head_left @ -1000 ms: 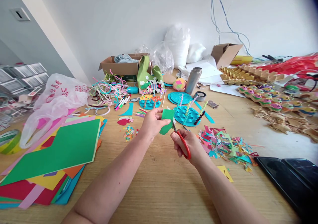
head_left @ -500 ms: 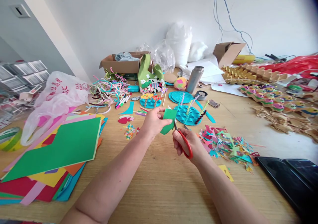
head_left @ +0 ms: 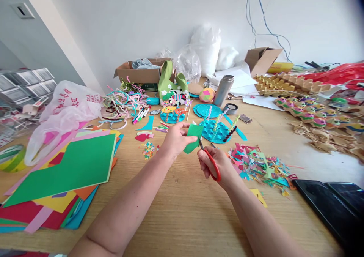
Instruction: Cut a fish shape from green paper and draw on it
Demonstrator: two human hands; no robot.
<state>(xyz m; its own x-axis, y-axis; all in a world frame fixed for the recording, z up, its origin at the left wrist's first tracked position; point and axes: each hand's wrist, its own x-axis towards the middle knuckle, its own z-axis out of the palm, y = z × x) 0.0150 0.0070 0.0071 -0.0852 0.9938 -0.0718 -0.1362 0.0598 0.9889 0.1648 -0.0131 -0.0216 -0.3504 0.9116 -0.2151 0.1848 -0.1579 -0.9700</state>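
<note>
Pinching a green paper piece narrowly between thumb and fingers of the left grip, near the centre of the frame. Holding red-handled scissors in the curled right grip, just right of centre, with blades at the paper's right edge. Hovering above the bench, close to a bumpy blue disc beyond, with paper scraps at centre right and coloured sheets at lower left.

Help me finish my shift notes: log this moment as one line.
left hand: pinching green paper; right hand: holding red-handled scissors; blades: by paper's edge
</note>
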